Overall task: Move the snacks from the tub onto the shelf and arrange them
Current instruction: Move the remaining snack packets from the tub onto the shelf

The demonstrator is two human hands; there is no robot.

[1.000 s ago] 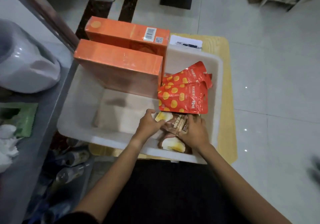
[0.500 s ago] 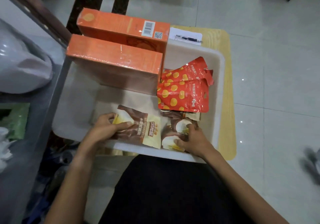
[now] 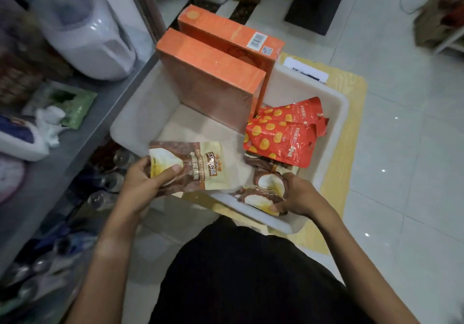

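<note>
While the left hand (image 3: 140,185) pinches a brown-and-cream snack pouch (image 3: 188,166) by its left end, lifted over the tub's (image 3: 130,122) near-left rim with its long axis running left to right, the shelf (image 3: 82,148) lies just to that hand's left; the right hand (image 3: 298,195) grips a second crumpled brown pouch (image 3: 263,193) in the near-right corner; beyond lie red dotted packets (image 3: 283,135), then two upright orange boxes (image 3: 213,80)

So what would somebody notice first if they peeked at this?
Probably the two big orange boxes standing up at the far end of the white tub. Next, the red packets with yellow dots on the tub's right side. Nearest, the left hand holds a brown packet, and the right hand grips another.
</note>
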